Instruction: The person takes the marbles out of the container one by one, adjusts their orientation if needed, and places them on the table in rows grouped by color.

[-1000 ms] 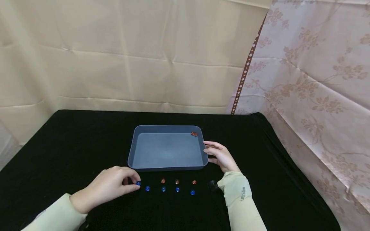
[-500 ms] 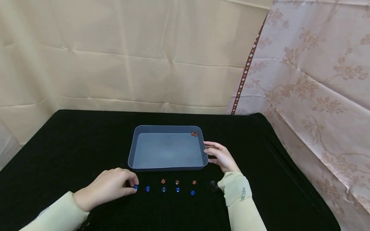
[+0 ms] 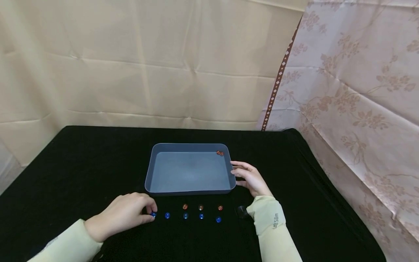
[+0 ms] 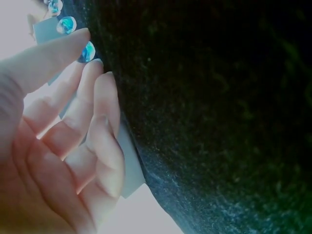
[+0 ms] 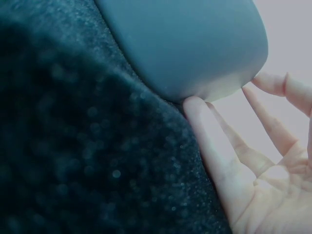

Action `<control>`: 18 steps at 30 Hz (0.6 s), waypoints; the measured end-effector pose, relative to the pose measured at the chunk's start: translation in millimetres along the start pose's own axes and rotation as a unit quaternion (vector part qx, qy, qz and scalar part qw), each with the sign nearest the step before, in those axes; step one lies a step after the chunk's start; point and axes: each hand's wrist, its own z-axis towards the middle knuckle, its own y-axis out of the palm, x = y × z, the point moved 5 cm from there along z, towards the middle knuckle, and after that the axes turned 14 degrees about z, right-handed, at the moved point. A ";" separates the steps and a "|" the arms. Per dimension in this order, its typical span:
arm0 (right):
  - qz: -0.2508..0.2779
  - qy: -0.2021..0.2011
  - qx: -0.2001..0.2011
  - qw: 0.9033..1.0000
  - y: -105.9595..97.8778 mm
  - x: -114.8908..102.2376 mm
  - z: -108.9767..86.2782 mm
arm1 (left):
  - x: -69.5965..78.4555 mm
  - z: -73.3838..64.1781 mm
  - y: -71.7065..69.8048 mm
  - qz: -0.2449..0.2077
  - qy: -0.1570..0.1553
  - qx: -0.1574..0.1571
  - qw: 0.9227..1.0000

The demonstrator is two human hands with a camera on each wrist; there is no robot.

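Observation:
At the left end of a row of blue marbles, my left hand (image 3: 119, 214) pinches a blue marble (image 3: 154, 215) between thumb and forefinger, low over the black cloth. The left wrist view shows this marble (image 4: 88, 52) behind the thumb tip, with its other fingers loosely bent. Beside it on the cloth lies another blue marble (image 3: 167, 215). My right hand (image 3: 250, 178) touches the right side of a blue-grey tray (image 3: 190, 191) with nearly straight fingertips. In the right wrist view, the thumb and fingers meet the outer wall of the tray (image 5: 195, 48).
Further right in the row are several blue marbles, one of them (image 3: 218, 219) at the right end. Three orange or clear marbles, one being an orange marble (image 3: 185, 206), lie behind them. Orange marbles (image 3: 220, 153) sit in the tray's far right corner. Curtains stand behind the black-covered table (image 3: 98, 156).
My left hand has shifted slightly left and toward me with the blue marble, now nearly level with the blue row. The right hand and tray have stayed in place.

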 end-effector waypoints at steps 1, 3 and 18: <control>0.000 -0.001 0.000 1.000 0.1 -0.2 -0.1 | -0.3 0.1 0.1 -0.002 -0.002 -0.001 1.000; 0.000 -0.001 0.001 1.000 0.2 -0.6 -0.2 | -0.9 0.4 0.0 -0.007 -0.004 -0.003 1.000; 0.000 -0.003 -0.004 1.000 0.2 -0.3 0.5 | -0.9 2.0 2.7 -0.025 -0.023 -0.024 0.999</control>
